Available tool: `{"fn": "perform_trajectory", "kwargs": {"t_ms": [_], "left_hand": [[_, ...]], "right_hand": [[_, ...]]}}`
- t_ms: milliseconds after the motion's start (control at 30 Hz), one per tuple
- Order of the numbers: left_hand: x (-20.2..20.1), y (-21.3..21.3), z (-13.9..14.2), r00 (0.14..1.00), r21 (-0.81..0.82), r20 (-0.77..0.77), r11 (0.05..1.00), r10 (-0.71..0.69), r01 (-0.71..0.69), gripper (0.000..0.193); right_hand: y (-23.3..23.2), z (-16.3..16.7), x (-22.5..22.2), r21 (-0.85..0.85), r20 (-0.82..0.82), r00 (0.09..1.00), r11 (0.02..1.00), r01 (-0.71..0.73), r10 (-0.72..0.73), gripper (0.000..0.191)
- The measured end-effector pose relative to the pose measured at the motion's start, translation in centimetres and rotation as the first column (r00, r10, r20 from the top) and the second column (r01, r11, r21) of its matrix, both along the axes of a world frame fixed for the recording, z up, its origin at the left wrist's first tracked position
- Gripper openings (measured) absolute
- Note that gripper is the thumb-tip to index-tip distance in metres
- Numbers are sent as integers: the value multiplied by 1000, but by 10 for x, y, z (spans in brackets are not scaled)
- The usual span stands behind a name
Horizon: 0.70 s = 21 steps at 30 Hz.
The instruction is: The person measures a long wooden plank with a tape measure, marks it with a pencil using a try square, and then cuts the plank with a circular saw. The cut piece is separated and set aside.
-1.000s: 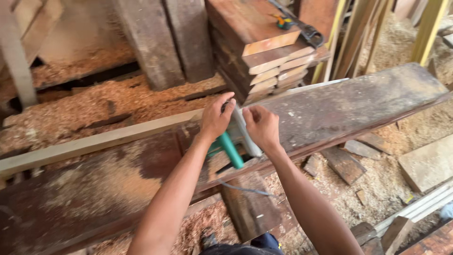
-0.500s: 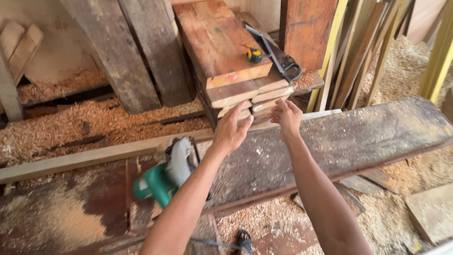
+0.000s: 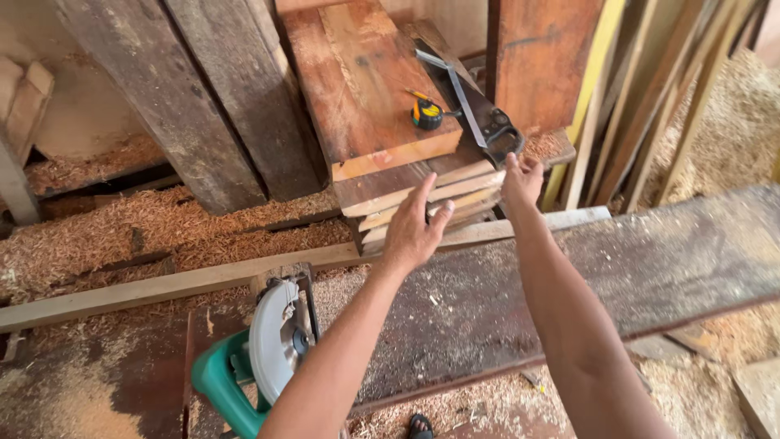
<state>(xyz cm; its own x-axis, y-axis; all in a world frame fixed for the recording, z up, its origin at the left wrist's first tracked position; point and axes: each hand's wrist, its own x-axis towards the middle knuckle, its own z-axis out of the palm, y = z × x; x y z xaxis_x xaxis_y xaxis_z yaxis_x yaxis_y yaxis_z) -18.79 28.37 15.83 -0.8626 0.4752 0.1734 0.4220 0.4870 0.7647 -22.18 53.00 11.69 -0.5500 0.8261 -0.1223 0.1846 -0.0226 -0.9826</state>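
Head view: I see my left hand [image 3: 413,230] and right hand [image 3: 521,179] at frame centre, fingers spread and empty, reaching toward the stacked boards [image 3: 382,154]. The tape measure [image 3: 426,114] sits atop them; the circular saw [image 3: 258,358] rests lower left.

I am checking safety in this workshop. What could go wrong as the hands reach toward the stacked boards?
The right hand is close to the handsaw on the stacked boards; it might brush the blade. The circular saw lies by the left arm, so an elbow could knock it. The tape measure could get pushed off.
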Motion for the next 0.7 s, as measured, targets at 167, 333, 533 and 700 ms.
{"fn": "perform_trajectory", "kwargs": {"t_ms": [167,333,533,700], "left_hand": [[-5,-2,-6,1000,-9,-19,1000,8,-8,81],[0,-4,-17,1000,-17,22,1000,17,-16,75],[4,-2,-31,999,-7,45,1000,29,-29,72],[6,10,-31,998,-17,49,999,28,-27,73]], "right_hand": [[12,2,-40,61,-10,1000,998,8,-7,54],[26,9,-51,-87,275,962,996,20,5,40],[27,14,-56,-257,-228,969,966,38,-98,35],[19,14,-40,354,-5,1000,935,11,-10,12]]}}
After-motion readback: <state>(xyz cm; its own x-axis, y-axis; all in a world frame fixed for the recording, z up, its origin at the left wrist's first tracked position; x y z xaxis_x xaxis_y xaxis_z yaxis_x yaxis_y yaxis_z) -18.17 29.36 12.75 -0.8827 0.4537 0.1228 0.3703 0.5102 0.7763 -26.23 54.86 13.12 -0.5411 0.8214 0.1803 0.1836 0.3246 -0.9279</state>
